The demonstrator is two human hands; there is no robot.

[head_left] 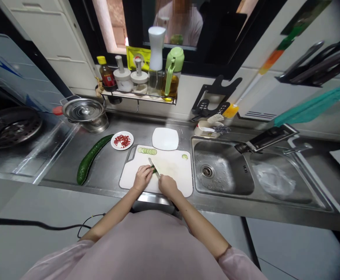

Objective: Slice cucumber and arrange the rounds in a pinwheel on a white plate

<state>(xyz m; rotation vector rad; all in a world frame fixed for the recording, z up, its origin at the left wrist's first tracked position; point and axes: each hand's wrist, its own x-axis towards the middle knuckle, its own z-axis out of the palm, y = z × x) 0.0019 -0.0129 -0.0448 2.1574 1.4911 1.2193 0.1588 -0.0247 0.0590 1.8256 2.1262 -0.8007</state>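
Note:
On a white cutting board (172, 182), my right hand (167, 186) is closed around the handle of a knife (155, 166), its blade pointing away and to the left. My left hand (143, 177) has its fingers curled on a piece of cucumber (152, 168) right beside the blade; most of that piece is hidden under the fingers. A row of overlapping cucumber slices (147, 151) lies along the board's far edge. Near its far right corner is a small cucumber bit (184, 156). Just behind the board sits a white square plate (165, 139).
Left of the board are a round plate of chopped red pieces (122, 140), a long green cucumber (92, 161) and a lidded metal pot (86, 114). The steel sink (222, 167) adjoins on the right. A rack (141, 95) of seasoning bottles hangs behind.

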